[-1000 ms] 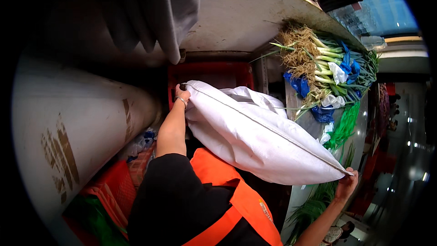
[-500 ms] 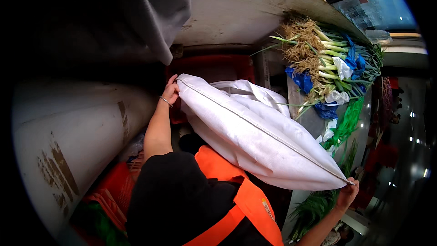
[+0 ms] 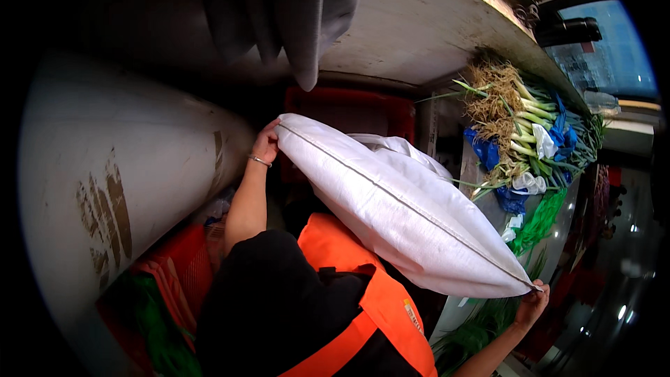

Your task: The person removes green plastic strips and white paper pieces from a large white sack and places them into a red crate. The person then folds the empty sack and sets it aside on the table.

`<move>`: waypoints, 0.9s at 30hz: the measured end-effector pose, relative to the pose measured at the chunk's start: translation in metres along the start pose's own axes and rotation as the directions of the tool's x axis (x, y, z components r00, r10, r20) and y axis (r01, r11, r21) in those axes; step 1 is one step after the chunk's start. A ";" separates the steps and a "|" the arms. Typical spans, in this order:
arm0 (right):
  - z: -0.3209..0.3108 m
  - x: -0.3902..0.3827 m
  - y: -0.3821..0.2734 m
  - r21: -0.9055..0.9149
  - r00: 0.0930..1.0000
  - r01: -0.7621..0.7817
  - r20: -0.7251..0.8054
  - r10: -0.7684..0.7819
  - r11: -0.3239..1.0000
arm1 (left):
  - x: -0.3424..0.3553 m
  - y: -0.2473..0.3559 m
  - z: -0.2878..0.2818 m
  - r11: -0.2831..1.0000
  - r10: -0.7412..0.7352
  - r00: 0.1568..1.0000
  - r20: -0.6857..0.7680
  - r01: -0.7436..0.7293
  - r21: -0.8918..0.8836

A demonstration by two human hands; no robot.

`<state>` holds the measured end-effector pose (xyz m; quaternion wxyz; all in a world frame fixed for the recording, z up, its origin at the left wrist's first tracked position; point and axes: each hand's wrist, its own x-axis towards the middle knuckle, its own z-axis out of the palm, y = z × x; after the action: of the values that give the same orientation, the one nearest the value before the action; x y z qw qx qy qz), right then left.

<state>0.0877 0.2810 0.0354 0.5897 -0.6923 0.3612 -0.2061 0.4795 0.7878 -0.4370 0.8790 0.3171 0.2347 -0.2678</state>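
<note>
A large white woven sack (image 3: pixel 400 216), with a dark seam along its length, stretches diagonally across the middle between my two hands. My left hand (image 3: pixel 266 139), with a bracelet at the wrist, pinches the sack's upper left corner. My right hand (image 3: pixel 533 301), low at the right, is closed on the opposite corner. Behind the sack a red crate (image 3: pixel 350 100) is partly hidden. The folds at the sack's back hang loosely over the crate's near part.
A counter (image 3: pixel 548 234) at the right holds leeks (image 3: pixel 523 130) with blue and green bags. A pale curved surface (image 3: pixel 139 160) borders the left, with red baskets (image 3: pixel 185 276) below it. Grey cloth (image 3: pixel 314 21) hangs above; a ledge and window (image 3: pixel 600 49) lie at the upper right.
My left hand has moved slightly left and up with its corner, and my right hand slightly down, stretching the sack. The camera view has also shifted a little.
</note>
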 end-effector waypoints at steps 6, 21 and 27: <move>0.046 0.029 -0.021 -0.081 1.000 0.004 -0.010 -0.005 0.997 | -0.022 0.025 0.009 0.965 0.224 0.948 -0.227 -0.184 0.185; 0.110 0.241 -0.055 0.354 0.946 0.282 0.051 -0.320 0.892 | -0.138 0.166 0.217 0.522 0.578 0.810 0.097 -0.458 0.719; 0.009 0.328 -0.029 0.555 0.975 0.223 -0.109 -0.195 0.802 | -0.224 0.196 0.263 -0.539 0.748 0.474 0.464 0.026 0.842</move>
<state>0.3158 0.0447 0.0153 0.7327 -0.5180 0.2193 -0.3831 0.4977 0.8086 -0.0411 0.1764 0.9664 -0.0233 0.1855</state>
